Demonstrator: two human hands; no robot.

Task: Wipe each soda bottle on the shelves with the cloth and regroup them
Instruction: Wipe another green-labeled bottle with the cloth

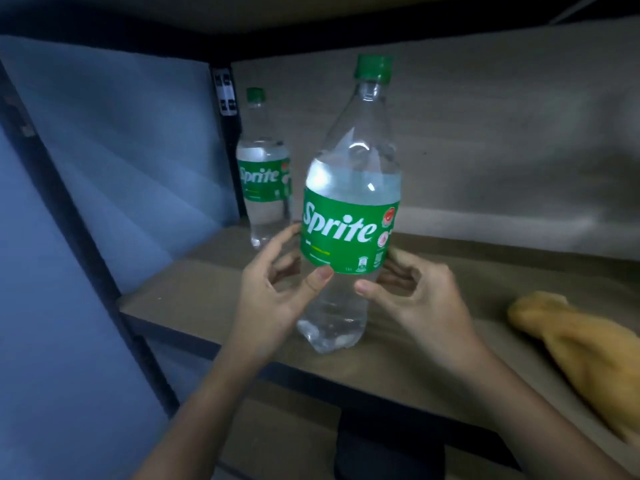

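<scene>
While both of our hands are at the near Sprite bottle [349,216] in the middle of the frame, we judge that the step in hand is the regrouping of this bottle and not the wiping, because the yellow cloth [581,355] lies free on the shelf [207,282] at the right edge of the frame and no hand touches it. Our left hand [277,292] comes from the lower left; its thumb lies on the lower edge of the green label and its fingers curl around the left side of the bottle. Our right hand [419,292] comes from the lower right; its thumb tip is at the clear body just under the label and its fingers curl behind the right side. Whether the right hand presses firmly we cannot tell. The bottle is a little tilted, with its green cap toward the upper right, and its base is at the front part of the shelf; if it stands or is slightly lifted, we cannot say. A second Sprite bottle [265,174] stands upright further back, at the left of centre, near the dark shelf post [228,133]. As next move, we think the near bottle should be brought upright beside the second one, and the grip must stay steady because the smooth plastic may slip.
</scene>
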